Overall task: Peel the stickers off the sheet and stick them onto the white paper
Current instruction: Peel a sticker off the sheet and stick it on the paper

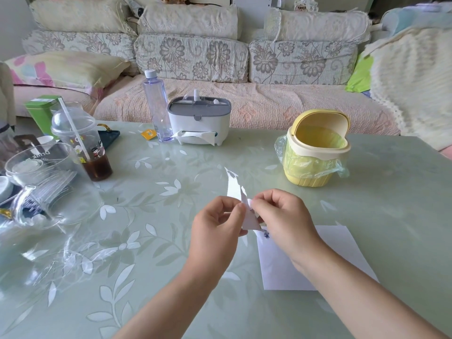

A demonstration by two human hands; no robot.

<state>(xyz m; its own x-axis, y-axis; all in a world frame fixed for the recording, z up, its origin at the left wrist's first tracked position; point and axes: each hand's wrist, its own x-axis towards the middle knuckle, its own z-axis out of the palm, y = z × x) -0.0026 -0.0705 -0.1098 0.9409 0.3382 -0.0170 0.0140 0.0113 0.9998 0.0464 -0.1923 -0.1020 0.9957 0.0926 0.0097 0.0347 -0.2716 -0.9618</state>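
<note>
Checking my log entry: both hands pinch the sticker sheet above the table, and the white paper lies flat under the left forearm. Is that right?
Not quite. The head view shows the white paper flat under the right forearm, not the left; the left hand and right hand do pinch the sticker sheet.

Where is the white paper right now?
The white paper lies flat on the table, right of centre in the head view, partly hidden by the right hand, nearer the person than the yellow bin.
</note>
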